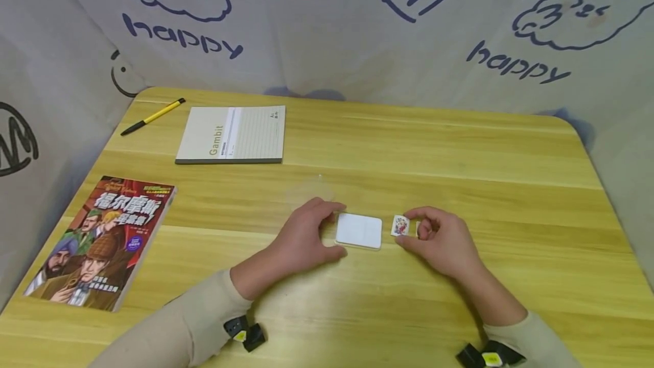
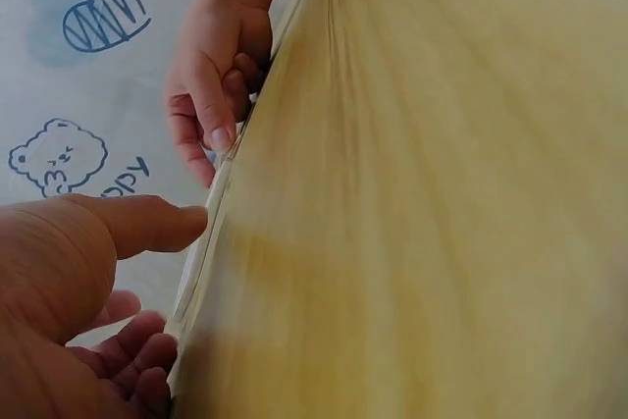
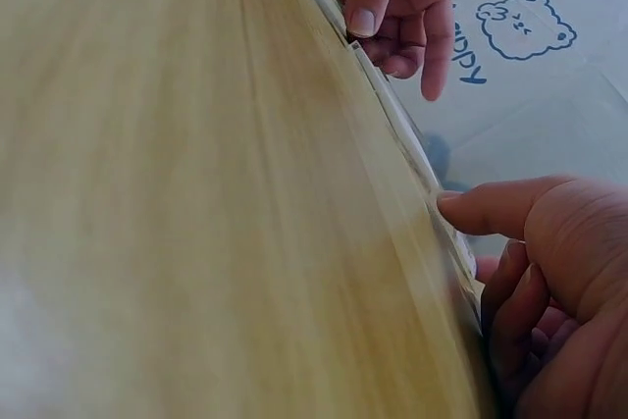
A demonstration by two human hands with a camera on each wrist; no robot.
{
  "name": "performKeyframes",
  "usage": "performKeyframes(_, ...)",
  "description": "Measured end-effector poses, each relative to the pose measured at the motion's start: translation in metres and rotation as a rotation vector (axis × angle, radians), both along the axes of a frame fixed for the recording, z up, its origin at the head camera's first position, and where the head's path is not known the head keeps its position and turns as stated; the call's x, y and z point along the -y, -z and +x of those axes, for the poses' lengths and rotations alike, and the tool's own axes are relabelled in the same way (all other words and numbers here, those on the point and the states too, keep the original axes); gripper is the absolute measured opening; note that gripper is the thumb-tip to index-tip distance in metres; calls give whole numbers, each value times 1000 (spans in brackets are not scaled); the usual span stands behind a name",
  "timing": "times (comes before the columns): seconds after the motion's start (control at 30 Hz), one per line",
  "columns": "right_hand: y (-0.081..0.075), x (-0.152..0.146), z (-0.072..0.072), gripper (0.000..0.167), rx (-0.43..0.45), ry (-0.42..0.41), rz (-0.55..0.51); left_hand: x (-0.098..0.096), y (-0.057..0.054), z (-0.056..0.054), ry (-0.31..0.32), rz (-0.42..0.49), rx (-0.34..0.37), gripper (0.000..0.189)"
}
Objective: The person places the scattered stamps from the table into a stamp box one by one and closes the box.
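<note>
A flat white rectangle with rounded corners and a thin clear rim (image 1: 359, 231) lies on the table. My left hand (image 1: 305, 237) holds its left end, thumb at the near edge and forefinger at the far edge. Just right of it is a small white square card with a colourful print (image 1: 400, 225). The thumb and forefinger of my right hand (image 1: 443, 241) pinch this card at its far and near edges. A bit of another white piece (image 1: 418, 228) peeks out by the curled fingers. In both wrist views, the flat items show only edge-on.
A grey notebook (image 1: 255, 135) lies at the back left, with a yellow and black pen (image 1: 153, 117) beside it. A comic-style book (image 1: 97, 249) lies at the left. A faint transparent sheet (image 1: 311, 191) is behind my left hand. Printed cloth (image 1: 317, 27) hangs behind the table (image 1: 434, 146).
</note>
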State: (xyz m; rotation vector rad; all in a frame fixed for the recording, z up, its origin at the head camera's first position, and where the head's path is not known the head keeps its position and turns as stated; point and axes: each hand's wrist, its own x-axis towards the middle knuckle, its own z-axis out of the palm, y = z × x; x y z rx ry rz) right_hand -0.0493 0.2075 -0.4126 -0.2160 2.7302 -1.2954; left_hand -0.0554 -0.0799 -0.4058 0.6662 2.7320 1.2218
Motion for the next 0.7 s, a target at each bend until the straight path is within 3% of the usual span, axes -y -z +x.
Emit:
performKeyframes(0.37,5,1,3,38,-96,33,-132,-1,1,-2,-27,-25,167,74)
performKeyframes(0.7,0,0,2,37,-160,88,-162,-3,7,-3,-32,10,152,60)
